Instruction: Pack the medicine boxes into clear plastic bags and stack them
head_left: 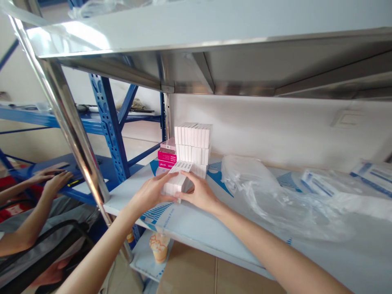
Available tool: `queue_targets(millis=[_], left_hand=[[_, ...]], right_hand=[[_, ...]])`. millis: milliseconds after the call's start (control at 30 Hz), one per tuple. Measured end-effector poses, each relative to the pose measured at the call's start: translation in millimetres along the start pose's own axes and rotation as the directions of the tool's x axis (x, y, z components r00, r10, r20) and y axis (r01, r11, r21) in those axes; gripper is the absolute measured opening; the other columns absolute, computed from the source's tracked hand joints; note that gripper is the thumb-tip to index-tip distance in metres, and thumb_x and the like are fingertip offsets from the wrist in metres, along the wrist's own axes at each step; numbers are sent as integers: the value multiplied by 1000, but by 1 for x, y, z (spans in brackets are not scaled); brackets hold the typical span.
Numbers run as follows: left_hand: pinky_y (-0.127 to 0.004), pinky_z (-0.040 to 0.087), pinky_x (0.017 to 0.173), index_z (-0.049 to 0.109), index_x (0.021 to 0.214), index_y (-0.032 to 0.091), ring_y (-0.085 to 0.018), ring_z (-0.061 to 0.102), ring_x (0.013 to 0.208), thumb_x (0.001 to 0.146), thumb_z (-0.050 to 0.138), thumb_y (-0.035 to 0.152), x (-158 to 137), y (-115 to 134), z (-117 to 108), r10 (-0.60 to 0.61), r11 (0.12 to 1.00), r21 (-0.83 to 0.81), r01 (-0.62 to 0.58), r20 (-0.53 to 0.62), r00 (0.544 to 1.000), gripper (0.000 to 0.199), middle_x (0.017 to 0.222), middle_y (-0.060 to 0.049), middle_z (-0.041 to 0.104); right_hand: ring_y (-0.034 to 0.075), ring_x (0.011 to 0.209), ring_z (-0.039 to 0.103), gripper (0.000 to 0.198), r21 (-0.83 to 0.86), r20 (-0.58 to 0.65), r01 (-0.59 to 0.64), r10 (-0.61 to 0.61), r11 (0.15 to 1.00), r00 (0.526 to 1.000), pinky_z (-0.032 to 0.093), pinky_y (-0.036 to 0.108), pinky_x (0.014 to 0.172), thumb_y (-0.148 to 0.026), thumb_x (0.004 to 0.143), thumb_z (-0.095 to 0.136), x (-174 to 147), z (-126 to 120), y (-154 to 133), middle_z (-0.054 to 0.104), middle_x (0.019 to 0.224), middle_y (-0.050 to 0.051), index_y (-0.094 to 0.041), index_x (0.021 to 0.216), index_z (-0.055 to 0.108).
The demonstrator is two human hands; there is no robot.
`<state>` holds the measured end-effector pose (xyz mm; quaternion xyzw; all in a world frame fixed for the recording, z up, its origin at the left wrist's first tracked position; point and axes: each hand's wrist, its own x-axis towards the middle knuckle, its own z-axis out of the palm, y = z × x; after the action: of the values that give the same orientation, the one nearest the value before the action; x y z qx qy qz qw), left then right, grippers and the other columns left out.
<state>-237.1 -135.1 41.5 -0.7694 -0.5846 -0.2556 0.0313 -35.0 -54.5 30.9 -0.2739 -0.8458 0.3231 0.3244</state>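
Between my two hands is a row of small white boxes (173,187) with printed labels on top, just above or on the metal shelf (196,222). My left hand (152,190) is closed on its left side, thumb over the top edge. My right hand (200,192) grips the right side, fingers curled round the near corner. Right behind them stands a stack of similar white boxes (192,136) in several layers. Pink boxes (167,157) are piled to the left of that stack.
A clear plastic bag (260,192) lies on the shelf to the right, with blue-and-white packages (324,183) beyond. An upper shelf (196,32) hangs overhead. A steel post (70,122) rises at left. Below are a cup (159,249) and a cardboard box (196,273). A co-worker's hands (53,179) are at far left.
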Motion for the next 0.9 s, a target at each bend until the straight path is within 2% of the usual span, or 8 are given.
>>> queue_targets(millis=[67,133,300,367,433,633,800,900], left_hand=[[-53,49,104,52,142,26,-39,49,136,81,67,66,-1,3,-3,-2,997,76,5,-48,999,74,154,-18,44],[-58,42,109,57,137,24,-41,40,142,84,65,62,-1,12,-6,39,988,155,-17,-142,989,66,156,-17,40],[-48,42,110,63,122,21,-32,50,131,95,60,39,18,65,-10,301,952,149,-268,-289,909,33,135,-14,59],[-39,49,100,62,123,21,-25,60,117,98,54,34,34,92,-4,350,935,29,-354,-242,905,29,125,-11,64],[-34,52,89,61,127,23,-21,67,102,100,49,36,52,118,6,344,928,-106,-357,-127,930,32,115,-9,69],[-35,50,71,55,136,28,-23,69,75,98,44,55,108,175,52,206,965,-199,-171,171,964,47,81,-2,73],[-29,51,68,61,114,24,-17,65,65,91,58,39,138,189,87,182,917,-384,-111,156,971,28,68,2,67],[-29,53,76,56,111,24,-14,66,70,89,61,32,150,195,95,183,810,-578,-104,80,980,24,75,3,68]], right_hand=[[27,95,73,91,12,23,-45,44,999,999,58,43,86,-49,70,82,-5,-9,-2,59,142,11,-30,150,42],[23,83,74,88,35,20,-77,76,996,997,58,42,85,-48,74,80,-14,-25,-6,61,139,13,-28,150,41],[18,72,73,33,246,45,-121,113,962,993,59,36,73,-36,89,65,-49,-93,-22,71,112,9,-22,119,63],[19,77,73,32,296,66,-120,105,948,992,60,36,75,-35,87,68,-65,-129,-27,72,105,7,-23,117,64],[20,91,73,29,232,68,-81,66,969,995,57,38,87,-35,87,70,-79,-165,-26,73,104,6,-23,114,67],[22,107,67,24,-193,11,-50,53,980,999,51,41,98,-34,89,66,-112,-247,15,73,116,5,-25,112,71],[25,116,64,36,-333,79,-93,126,938,989,50,41,98,-34,89,66,-131,-274,54,69,127,5,-30,124,66],[20,95,69,56,-271,108,-111,144,956,984,57,36,84,-33,86,70,-138,-277,65,60,140,6,-35,140,54]])
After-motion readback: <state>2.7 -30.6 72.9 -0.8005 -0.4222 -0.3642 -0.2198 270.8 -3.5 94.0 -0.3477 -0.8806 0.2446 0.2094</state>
